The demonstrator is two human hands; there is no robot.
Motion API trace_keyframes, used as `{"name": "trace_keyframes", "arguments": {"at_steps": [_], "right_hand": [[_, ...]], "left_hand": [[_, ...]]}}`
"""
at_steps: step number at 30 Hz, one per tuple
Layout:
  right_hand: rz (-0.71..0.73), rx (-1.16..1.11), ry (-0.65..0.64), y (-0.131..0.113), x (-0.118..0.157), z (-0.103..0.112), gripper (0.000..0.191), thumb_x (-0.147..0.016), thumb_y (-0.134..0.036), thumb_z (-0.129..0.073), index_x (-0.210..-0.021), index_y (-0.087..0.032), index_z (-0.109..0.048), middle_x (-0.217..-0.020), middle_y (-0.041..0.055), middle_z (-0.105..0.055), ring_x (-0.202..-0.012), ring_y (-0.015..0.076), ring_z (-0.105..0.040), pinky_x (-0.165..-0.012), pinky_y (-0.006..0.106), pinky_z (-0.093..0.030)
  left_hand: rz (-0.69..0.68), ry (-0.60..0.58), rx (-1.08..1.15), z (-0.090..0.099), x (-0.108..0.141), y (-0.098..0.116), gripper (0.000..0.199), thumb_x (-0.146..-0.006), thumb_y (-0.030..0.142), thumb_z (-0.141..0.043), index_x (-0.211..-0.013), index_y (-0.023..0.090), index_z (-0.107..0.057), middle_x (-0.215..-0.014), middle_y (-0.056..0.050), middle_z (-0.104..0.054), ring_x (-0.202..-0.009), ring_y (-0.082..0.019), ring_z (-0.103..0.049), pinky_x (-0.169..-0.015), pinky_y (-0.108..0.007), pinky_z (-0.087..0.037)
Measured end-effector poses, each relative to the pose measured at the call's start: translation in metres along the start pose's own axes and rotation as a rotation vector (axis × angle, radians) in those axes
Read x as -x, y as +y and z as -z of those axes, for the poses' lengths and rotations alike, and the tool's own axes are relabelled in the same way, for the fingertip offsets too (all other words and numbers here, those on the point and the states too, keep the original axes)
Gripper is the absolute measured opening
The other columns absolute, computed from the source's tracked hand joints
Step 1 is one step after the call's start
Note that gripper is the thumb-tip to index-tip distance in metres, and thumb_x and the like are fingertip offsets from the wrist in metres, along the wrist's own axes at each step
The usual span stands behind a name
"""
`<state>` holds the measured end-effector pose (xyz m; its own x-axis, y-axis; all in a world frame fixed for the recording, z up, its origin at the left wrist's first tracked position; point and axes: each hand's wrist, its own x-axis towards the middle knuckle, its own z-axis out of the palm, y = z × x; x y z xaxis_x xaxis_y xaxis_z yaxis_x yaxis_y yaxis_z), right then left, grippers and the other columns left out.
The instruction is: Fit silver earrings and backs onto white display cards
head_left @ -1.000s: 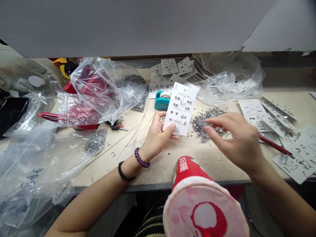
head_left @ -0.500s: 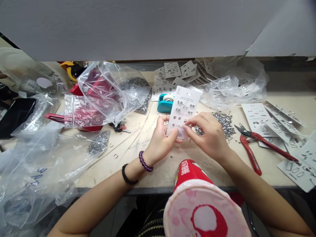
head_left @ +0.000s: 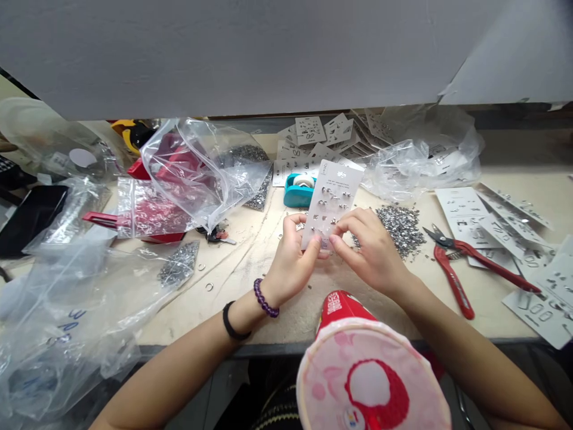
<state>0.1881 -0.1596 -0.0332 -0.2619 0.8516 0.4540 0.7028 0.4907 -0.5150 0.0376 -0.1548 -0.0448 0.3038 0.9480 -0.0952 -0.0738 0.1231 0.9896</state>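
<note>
Your right hand had come across from the pile of small metal pieces to the white card, thumb and finger narrowed at its lower right edge; whether they pinched a piece could not be told. Your left hand still gripped the card, tilted above the tabletop. With both hands there, the work sat at the card's lower end, not at the pile.

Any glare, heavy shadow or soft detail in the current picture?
Head view: glare streaks the clear plastic bags; head view: fine print on the card in the left hand is too soft to read; head view: the space beneath the table falls into deep shadow.
</note>
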Motion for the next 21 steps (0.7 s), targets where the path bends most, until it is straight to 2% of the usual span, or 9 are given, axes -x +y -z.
{"name": "trace_keyframes", "arguments": {"at_steps": [5,9,12,16,21], "right_hand": [[-0.011,-0.105,0.010,-0.0051,-0.0002,0.0001,0.011,-0.080,-0.017,-0.049,-0.070,-0.021,-0.046,-0.074,0.0036,-0.052,-0.075,0.0184,-0.047,-0.070,0.033,-0.039],[-0.094,-0.231,0.033,-0.0059,-0.0006,0.0047,0.011,-0.078,-0.016,-0.050,-0.069,-0.020,-0.046,-0.071,0.0010,-0.049,-0.070,0.0156,-0.046,-0.065,0.030,-0.038],[-0.179,-0.256,-0.056,-0.0033,-0.0011,0.0063,0.012,-0.078,-0.020,-0.054,-0.068,-0.020,-0.048,-0.068,-0.0007,-0.047,-0.066,0.0140,-0.045,-0.061,0.027,-0.036],[-0.203,-0.262,-0.124,0.0012,-0.0019,0.0039,0.014,-0.083,-0.026,-0.053,-0.071,-0.019,-0.050,-0.070,-0.0003,-0.049,-0.067,0.0133,-0.046,-0.060,0.026,-0.035],[-0.225,-0.217,-0.135,0.0030,-0.0023,0.0009,0.014,-0.083,-0.024,-0.053,-0.071,-0.018,-0.051,-0.073,0.0008,-0.052,-0.069,0.0136,-0.046,-0.061,0.025,-0.034]], "left_hand": [[-0.005,-0.008,-0.002,-0.0004,-0.0009,-0.0030,0.027,-0.083,0.026,-0.048,-0.100,0.021,-0.028,-0.094,-0.005,-0.061,-0.080,-0.015,-0.064,-0.066,-0.031,-0.056],[0.017,0.043,-0.020,0.0015,-0.0045,-0.0039,0.034,-0.082,0.023,-0.049,-0.107,0.020,-0.027,-0.114,-0.012,-0.054,-0.090,-0.018,-0.062,-0.063,-0.029,-0.056],[-0.007,0.035,-0.027,0.0022,-0.0050,-0.0025,0.041,-0.082,0.024,-0.050,-0.116,0.020,-0.027,-0.124,-0.013,-0.047,-0.099,-0.020,-0.058,-0.064,-0.027,-0.056],[-0.026,-0.007,-0.063,0.0014,-0.0036,-0.0012,0.040,-0.082,0.025,-0.050,-0.118,0.020,-0.032,-0.124,-0.011,-0.047,-0.100,-0.020,-0.057,-0.065,-0.026,-0.056],[-0.044,-0.031,-0.089,0.0006,-0.0029,-0.0038,0.033,-0.083,0.024,-0.048,-0.114,0.020,-0.037,-0.120,-0.009,-0.049,-0.097,-0.020,-0.058,-0.066,-0.026,-0.056]]}}
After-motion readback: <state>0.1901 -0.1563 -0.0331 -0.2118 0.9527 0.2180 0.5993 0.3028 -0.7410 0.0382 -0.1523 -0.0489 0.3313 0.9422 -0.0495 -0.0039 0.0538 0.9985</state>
